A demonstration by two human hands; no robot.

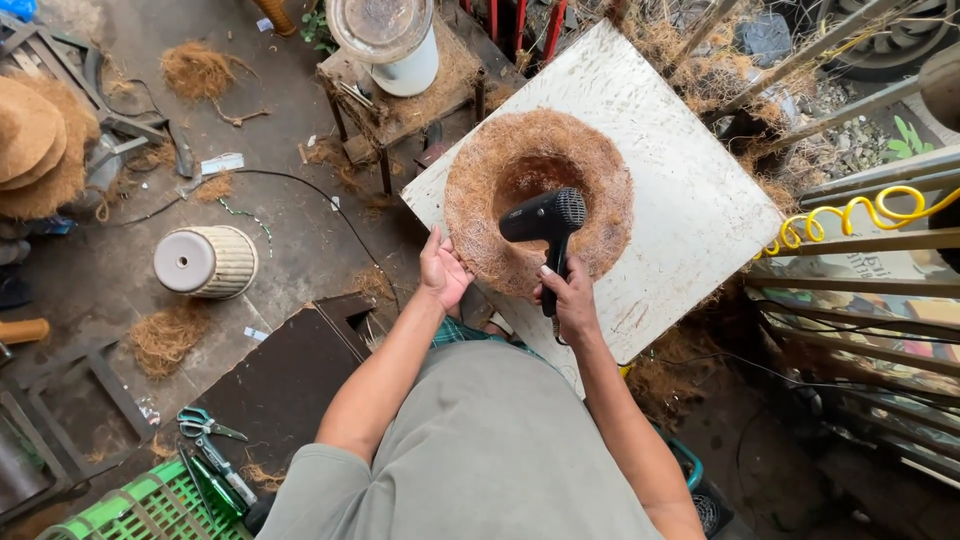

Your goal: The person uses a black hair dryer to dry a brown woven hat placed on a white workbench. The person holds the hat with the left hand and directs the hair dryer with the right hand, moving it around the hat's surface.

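1. The coconut-fibre bowl [538, 200] sits rim-up on the white square board [690, 190], close to the board's near edge, with its hollow facing you.
2. Your right hand [570, 300] has its fingers wrapped tight around the handle of the black hair dryer [545, 220]; the nozzle points left into the hollow, just above the inner wall.
3. Your left hand [442, 272] rests against the bowl's outer left rim with fingers loosely curled; you are steadying it, not gripping it.
4. Risk, as I judge it: with the nozzle this close to loose, dry fibre, strands could be sucked into the rear intake or scorch if you linger on 1 spot.
5. The bowl lies near the board's edge, so a hard push from your left hand could slide it off toward your lap.
6. The dryer's cord drops from the handle past the board's edge; I cannot tell where it runs, and a snag there could jerk the nozzle into the fibre wall.
7. Around you: a pale ribbed pot [206, 261] lying on the concrete floor, scissors [205, 425] beside a green plastic crate [140, 505], and stacked fibre mats [40, 145] at far left, all well apart from your hands.
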